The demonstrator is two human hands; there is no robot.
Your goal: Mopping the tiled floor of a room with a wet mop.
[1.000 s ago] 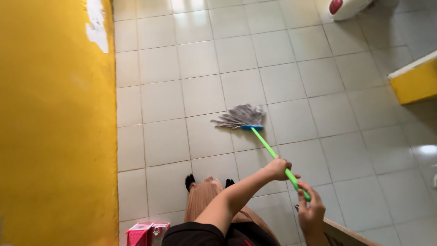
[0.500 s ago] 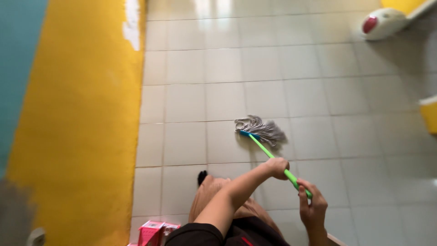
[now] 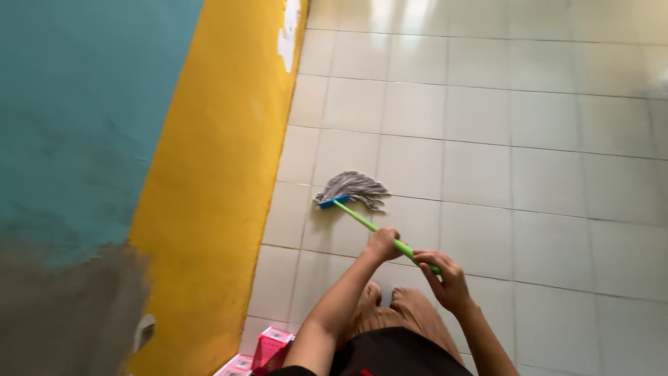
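A person's left hand (image 3: 383, 244) and right hand (image 3: 443, 278) are both closed around a green mop handle (image 3: 362, 218). The grey mop head (image 3: 351, 186) lies ahead of the hands on the pale tiled floor (image 3: 529, 174), near a yellow wall (image 3: 216, 174).

The mop (image 3: 352, 189) has a head of grey stringy cloth strands, a blue plastic clamp and a smooth green handle, seemingly plastic. The floor (image 3: 487, 118) is pale glossy tile, reflecting light. The wall (image 3: 209, 174) is matt, roughly painted plaster with a chipped patch.
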